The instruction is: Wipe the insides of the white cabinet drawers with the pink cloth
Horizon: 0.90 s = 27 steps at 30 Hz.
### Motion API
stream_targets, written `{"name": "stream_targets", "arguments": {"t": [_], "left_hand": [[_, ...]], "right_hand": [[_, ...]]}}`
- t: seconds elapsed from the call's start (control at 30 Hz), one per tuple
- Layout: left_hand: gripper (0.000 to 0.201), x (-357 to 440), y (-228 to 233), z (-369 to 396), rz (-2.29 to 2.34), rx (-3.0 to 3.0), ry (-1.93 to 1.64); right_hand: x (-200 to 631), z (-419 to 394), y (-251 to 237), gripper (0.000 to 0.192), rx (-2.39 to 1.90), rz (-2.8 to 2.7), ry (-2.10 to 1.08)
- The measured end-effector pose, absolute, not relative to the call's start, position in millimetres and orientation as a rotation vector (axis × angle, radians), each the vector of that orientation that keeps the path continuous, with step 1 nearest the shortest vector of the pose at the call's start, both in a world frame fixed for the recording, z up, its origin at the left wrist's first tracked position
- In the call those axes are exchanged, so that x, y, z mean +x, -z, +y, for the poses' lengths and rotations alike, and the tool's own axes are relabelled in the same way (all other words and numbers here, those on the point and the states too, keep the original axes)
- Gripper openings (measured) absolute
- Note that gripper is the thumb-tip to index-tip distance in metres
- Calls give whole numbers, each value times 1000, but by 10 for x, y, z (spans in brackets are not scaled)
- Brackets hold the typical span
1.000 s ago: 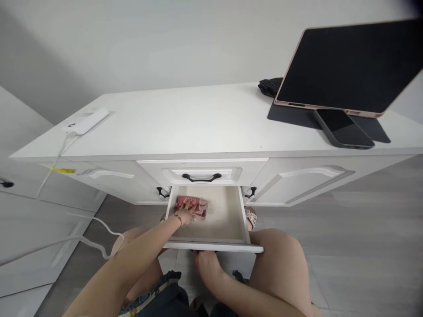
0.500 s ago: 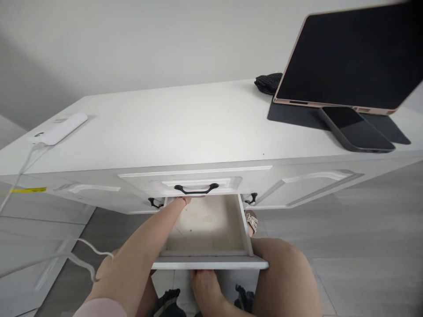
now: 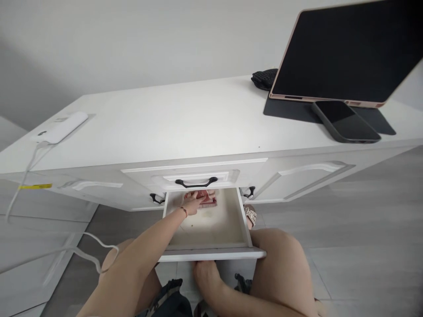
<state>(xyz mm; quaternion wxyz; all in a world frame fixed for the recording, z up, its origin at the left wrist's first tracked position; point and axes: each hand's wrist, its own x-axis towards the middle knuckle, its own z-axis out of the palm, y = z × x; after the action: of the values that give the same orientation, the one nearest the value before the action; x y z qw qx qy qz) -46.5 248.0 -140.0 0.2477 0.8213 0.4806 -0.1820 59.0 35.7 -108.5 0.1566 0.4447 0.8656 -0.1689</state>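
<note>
Right now my left hand (image 3: 194, 203) lies on a reddish patterned cloth (image 3: 206, 198) at the back of the open drawer (image 3: 211, 237). My fingers are spread flat over the near edge of the cloth, pressing down on it rather than closed round it. The cloth sits just under the closed upper drawer front, below its black handle (image 3: 196, 182), and partly in its shadow, so I cannot tell how far back the cloth reaches. A thin bracelet (image 3: 183, 210) rings my left wrist, which crosses the drawer's left wall. The pale floor of the drawer in front of the cloth carries a few small specks.

My right hand (image 3: 206, 274) is below the drawer's front panel, its knuckles just under the panel's edge; the fingers curl up behind the panel out of sight, so I cannot tell whether they are clamped on anything. My knees flank the drawer on both sides, and a sandalled foot (image 3: 250, 215) shows just beside the drawer's right wall.

Above the drawer runs the white cabinet top (image 3: 185, 127). Well to the drawer's right on that top stands a dark tablet (image 3: 346, 57), with a phone (image 3: 345, 122) lying against its base and a black bundle (image 3: 264, 79) behind. Far to the drawer's left lies a white power bank (image 3: 61, 127), its white cable (image 3: 49, 251) trailing off the edge to the floor.
</note>
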Motion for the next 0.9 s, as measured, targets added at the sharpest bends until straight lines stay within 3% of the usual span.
{"name": "stream_targets", "arguments": {"t": [0.13, 0.5, 0.7, 0.9], "left_hand": [[82, -371, 1412, 2183, 1212, 2350, 576], [44, -39, 1410, 1640, 831, 2437, 564], [43, 204, 1460, 1658, 832, 2553, 484], [56, 337, 1407, 2034, 849, 2604, 460]], "right_hand": [[614, 365, 1052, 42, 1287, 2522, 428], [596, 289, 1207, 42, 1334, 2595, 266], [597, 334, 1129, 41, 1361, 2537, 435], [579, 314, 1097, 39, 1404, 2517, 567]]}}
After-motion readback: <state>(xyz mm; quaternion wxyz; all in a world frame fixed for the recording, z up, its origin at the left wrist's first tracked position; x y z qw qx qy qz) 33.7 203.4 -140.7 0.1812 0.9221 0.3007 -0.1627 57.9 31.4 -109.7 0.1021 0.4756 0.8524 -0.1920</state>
